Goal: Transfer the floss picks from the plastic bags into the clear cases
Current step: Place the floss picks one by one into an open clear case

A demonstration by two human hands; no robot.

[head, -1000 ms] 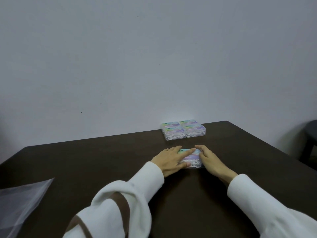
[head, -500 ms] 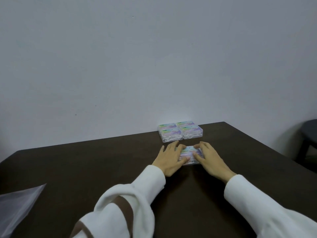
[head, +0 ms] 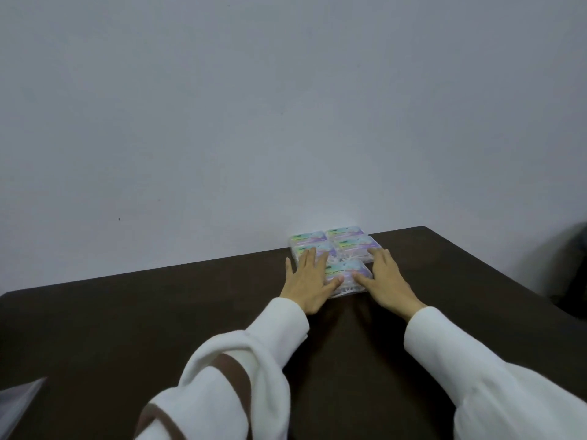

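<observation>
Nearest clear case (head: pixel 344 274) is lying flat on the dark worktop (head: pixel 158 319), btwn both hands, w/ its far edge touching or just beside the block of four cases (head: pixel 333 242) sitting at the worktop's far edge by the wall (head: pixel 286 106). The four are sitting two by two, sides touching. Each lid is carrying a pastel label, green-to-purple w/ a dark text band; writing is too blurred to read, no brand legible. White floss picks (head: pixel 344 291) are showing thru the near case's clear front wall, and more picks are showing at the gap where it meets the block.

Left hand (head: pixel 309 282) is lying palm-down at the case's left side: fingers (head: pixel 309 257) straight and a bit spread, tips reaching over the near-left case of the block, thumb lying across the near case's left front corner. Right hand (head: pixel 386 281) is mirroring it on the right: fingers straight, tips touching the near-right case of the block, thumb pressing on the near case's lid from the right. Neither hand is curling round anything; both are flat and relaxed against the cases.

Both arms are wearing white sleeves (head: pixel 460 360); left one is showing a brown band. A clear plastic bag (head: pixel 19 404) is lying at the lower-left corner, well apart from the cases. A dark object at the far right edge is too cut off to tell.
</observation>
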